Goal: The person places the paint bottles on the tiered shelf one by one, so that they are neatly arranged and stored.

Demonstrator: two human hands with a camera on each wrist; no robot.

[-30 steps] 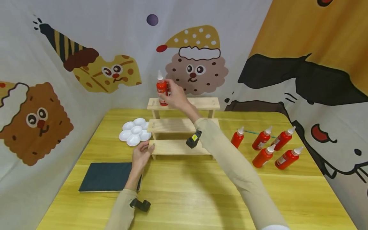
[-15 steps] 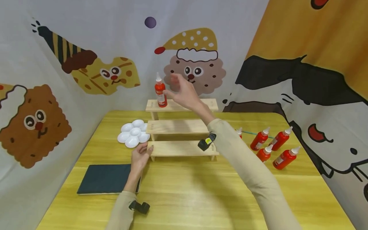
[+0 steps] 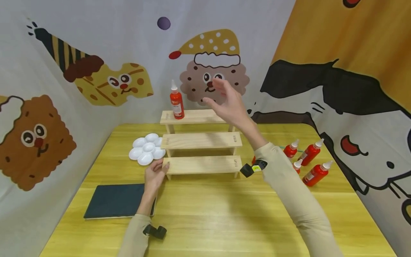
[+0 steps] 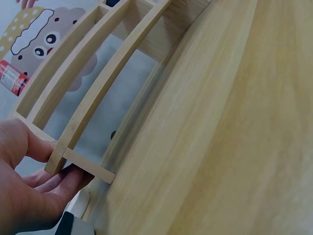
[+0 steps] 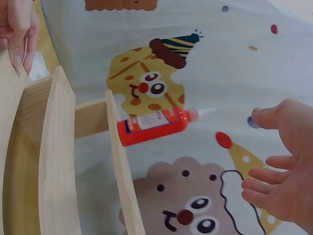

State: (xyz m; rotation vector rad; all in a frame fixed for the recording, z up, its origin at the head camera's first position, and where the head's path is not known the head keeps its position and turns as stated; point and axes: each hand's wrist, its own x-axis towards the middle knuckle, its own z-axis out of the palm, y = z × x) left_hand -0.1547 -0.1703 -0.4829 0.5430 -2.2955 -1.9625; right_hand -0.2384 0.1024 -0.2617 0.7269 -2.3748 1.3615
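Observation:
A three-tier wooden display stand [image 3: 202, 164] stands on the table. My left hand [image 3: 154, 176] grips the left end of its lowest step, thumb on top and fingers underneath, as the left wrist view shows. On the left part of the top step stands a red squeeze bottle [image 3: 177, 104] with a white pointed cap, upright. My right hand [image 3: 229, 105] hangs in the air to the right of that bottle, apart from it. Its fingers are spread and hold nothing, which the right wrist view also shows [image 5: 288, 166].
Several more red bottles [image 3: 316, 174] stand at the right, some partly hidden behind the right sleeve. Left of the stand lies a white flower-shaped paint palette [image 3: 145, 159]. A dark flat book-like item [image 3: 113, 201] lies at the front left. A printed curtain [image 3: 128, 21] hangs behind.
My right hand has let go of the red bottle on the top step and moved away to the right. The left hand keeps its grip on the lowest step.

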